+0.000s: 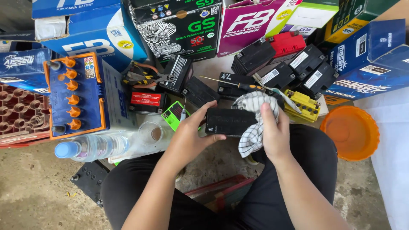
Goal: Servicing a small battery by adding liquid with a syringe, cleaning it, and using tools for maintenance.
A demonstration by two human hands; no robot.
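gripping a flat black battery [230, 121], left hand [189, 136] closed; right hand [272, 132] clutches checked cloth [253, 115].

The left hand [189, 136] is gripping the left end of a small black rectangular plastic battery [230, 122], while the right hand [272, 134] is pressing a white checked cloth [253, 123] against its right end. Behind the battery, a yellow-handled screwdriver [238, 85] is lying among a cluster of black plastic batteries [289, 70]. To the left, a clear plastic water bottle with a blue cap [91, 147] is lying on its side in front of a big blue battery with orange caps [76, 96]. An orange round plastic bowl [350, 132] is sitting well to the right.
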